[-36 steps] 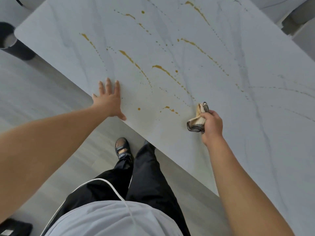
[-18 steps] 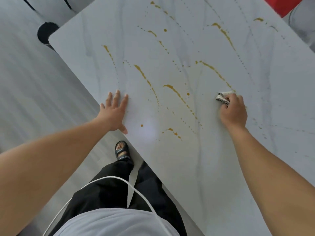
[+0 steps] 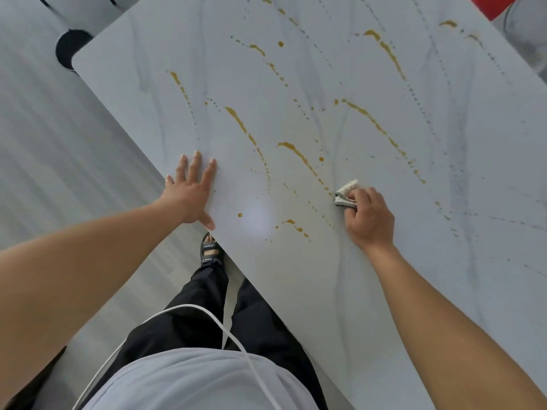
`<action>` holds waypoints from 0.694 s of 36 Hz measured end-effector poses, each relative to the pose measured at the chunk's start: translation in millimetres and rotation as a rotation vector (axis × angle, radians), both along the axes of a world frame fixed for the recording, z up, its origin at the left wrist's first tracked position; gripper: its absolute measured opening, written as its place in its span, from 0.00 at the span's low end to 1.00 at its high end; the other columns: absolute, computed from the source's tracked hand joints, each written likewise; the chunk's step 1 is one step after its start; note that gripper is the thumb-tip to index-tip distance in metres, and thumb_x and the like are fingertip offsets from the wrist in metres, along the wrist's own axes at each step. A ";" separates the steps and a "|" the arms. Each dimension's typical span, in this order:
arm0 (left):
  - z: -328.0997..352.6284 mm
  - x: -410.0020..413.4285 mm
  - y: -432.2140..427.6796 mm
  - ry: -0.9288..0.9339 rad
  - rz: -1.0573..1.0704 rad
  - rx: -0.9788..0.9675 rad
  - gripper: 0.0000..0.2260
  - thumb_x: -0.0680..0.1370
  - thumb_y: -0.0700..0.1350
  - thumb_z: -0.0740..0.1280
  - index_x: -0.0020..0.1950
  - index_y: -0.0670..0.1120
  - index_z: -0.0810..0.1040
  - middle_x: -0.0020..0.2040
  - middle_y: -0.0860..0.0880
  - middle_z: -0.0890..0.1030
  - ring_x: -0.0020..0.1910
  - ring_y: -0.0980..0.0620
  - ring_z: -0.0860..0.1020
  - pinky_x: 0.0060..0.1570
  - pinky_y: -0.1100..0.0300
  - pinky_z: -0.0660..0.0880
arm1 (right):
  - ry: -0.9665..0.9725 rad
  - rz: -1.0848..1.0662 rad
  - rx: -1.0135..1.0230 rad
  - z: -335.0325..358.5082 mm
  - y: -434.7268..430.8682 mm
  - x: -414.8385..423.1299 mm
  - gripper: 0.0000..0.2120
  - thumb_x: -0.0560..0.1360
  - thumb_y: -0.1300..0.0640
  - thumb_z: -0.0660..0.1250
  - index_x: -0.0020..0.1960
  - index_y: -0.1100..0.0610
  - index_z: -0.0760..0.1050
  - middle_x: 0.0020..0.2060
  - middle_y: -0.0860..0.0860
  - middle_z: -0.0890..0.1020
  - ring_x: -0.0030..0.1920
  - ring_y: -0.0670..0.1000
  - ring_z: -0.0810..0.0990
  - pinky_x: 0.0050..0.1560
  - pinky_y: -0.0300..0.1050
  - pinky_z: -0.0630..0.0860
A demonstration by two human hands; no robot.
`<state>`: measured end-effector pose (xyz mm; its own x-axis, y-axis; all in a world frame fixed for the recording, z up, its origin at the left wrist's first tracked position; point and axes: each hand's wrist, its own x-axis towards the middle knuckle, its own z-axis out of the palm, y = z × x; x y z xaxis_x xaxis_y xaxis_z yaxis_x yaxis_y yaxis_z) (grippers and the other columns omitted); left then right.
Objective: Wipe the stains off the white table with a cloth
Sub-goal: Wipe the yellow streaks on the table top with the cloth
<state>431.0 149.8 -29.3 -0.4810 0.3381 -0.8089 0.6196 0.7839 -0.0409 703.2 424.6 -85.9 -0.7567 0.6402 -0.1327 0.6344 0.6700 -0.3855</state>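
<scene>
The white marble-look table (image 3: 414,276) fills the right and upper view. Several brown-yellow stain streaks (image 3: 299,156) and drops cross its top. My right hand (image 3: 370,217) grips a bunched cream cloth with a dark patterned edge (image 3: 346,195) and holds it against the table, at the lower end of one streak. My left hand (image 3: 194,192) lies flat with straight fingers on the table's near edge. A short stain (image 3: 294,226) and a single drop (image 3: 240,215) lie between the two hands.
A black round table base (image 3: 69,50) stands on the grey floor (image 3: 59,149) beyond the table's left corner. Something red (image 3: 488,4) shows at the top right past the far edge. My legs and a sandalled foot (image 3: 210,251) are by the near edge.
My right hand with the cloth went up and right across the table, then came back left toward the middle streak. The left hand stayed flat on the edge. The camera view shifted.
</scene>
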 end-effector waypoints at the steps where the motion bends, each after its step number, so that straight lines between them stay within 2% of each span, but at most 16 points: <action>1: 0.0 -0.6 -0.5 0.002 0.000 -0.001 0.70 0.63 0.61 0.82 0.79 0.53 0.25 0.78 0.45 0.24 0.78 0.37 0.28 0.78 0.32 0.46 | 0.008 -0.106 -0.024 0.6 -1.2 -3.0 0.14 0.70 0.56 0.58 0.52 0.57 0.75 0.49 0.54 0.77 0.52 0.59 0.75 0.39 0.49 0.73; 3: 0.0 -1.1 -0.6 0.004 0.000 -0.003 0.70 0.63 0.61 0.82 0.79 0.53 0.25 0.78 0.45 0.24 0.78 0.37 0.28 0.77 0.32 0.46 | 0.020 -0.295 -0.052 1.9 -9.4 -9.4 0.13 0.71 0.60 0.61 0.54 0.57 0.75 0.51 0.54 0.77 0.54 0.59 0.75 0.41 0.48 0.70; 4: 0.1 -0.9 -0.5 0.003 0.000 -0.002 0.70 0.63 0.61 0.82 0.79 0.53 0.25 0.78 0.45 0.24 0.78 0.37 0.28 0.77 0.31 0.46 | 0.021 -0.314 -0.042 2.6 -15.8 -11.6 0.13 0.71 0.61 0.62 0.54 0.57 0.75 0.50 0.55 0.77 0.54 0.60 0.75 0.40 0.49 0.70; 6: 0.4 -0.6 -0.3 -0.001 -0.001 0.001 0.71 0.63 0.61 0.82 0.79 0.53 0.25 0.78 0.45 0.24 0.78 0.37 0.28 0.77 0.31 0.46 | 0.020 -0.163 0.010 1.8 -30.9 -12.2 0.12 0.70 0.58 0.60 0.52 0.58 0.75 0.48 0.57 0.78 0.50 0.62 0.77 0.37 0.50 0.73; 9: 0.6 -0.9 -0.6 0.002 -0.004 0.005 0.71 0.63 0.61 0.82 0.79 0.53 0.26 0.79 0.45 0.24 0.78 0.37 0.28 0.77 0.31 0.47 | 0.036 0.195 0.092 -0.6 -45.0 -5.3 0.12 0.68 0.55 0.59 0.48 0.59 0.76 0.42 0.55 0.77 0.42 0.59 0.76 0.29 0.48 0.74; 11: 0.4 -1.0 -0.6 0.002 -0.007 0.008 0.71 0.62 0.62 0.83 0.80 0.52 0.26 0.79 0.45 0.24 0.78 0.37 0.28 0.77 0.30 0.47 | 0.046 0.265 0.093 0.9 -43.5 -3.3 0.12 0.68 0.56 0.58 0.47 0.58 0.76 0.42 0.53 0.76 0.41 0.58 0.76 0.26 0.47 0.73; 15: 0.0 -1.6 -2.3 -0.006 -0.005 0.013 0.71 0.62 0.62 0.83 0.80 0.53 0.27 0.78 0.45 0.24 0.78 0.37 0.28 0.77 0.30 0.47 | 0.027 -0.027 0.046 -0.3 -38.6 -4.6 0.14 0.68 0.55 0.58 0.49 0.58 0.76 0.44 0.55 0.77 0.44 0.60 0.76 0.34 0.49 0.73; 17: -0.6 -1.8 -2.7 -0.004 -0.004 0.018 0.71 0.62 0.62 0.83 0.80 0.53 0.26 0.78 0.45 0.24 0.78 0.37 0.28 0.77 0.30 0.46 | 0.014 -0.073 0.053 -0.1 -44.1 -4.9 0.14 0.68 0.56 0.57 0.49 0.59 0.76 0.44 0.57 0.77 0.44 0.61 0.76 0.34 0.50 0.74; 23: -0.4 -2.1 -3.3 -0.004 -0.008 0.016 0.71 0.62 0.62 0.83 0.79 0.53 0.25 0.78 0.46 0.23 0.78 0.38 0.27 0.77 0.30 0.46 | 0.019 0.334 0.079 -0.5 -72.3 5.4 0.13 0.69 0.56 0.58 0.48 0.60 0.76 0.42 0.54 0.76 0.39 0.59 0.75 0.29 0.49 0.74; 25: 0.0 -2.3 -3.6 -0.001 -0.011 0.016 0.71 0.63 0.62 0.82 0.79 0.53 0.25 0.78 0.45 0.24 0.78 0.37 0.27 0.77 0.30 0.47 | 0.017 0.340 0.056 0.3 -70.6 5.5 0.14 0.69 0.55 0.58 0.49 0.59 0.77 0.43 0.53 0.77 0.41 0.58 0.76 0.30 0.49 0.75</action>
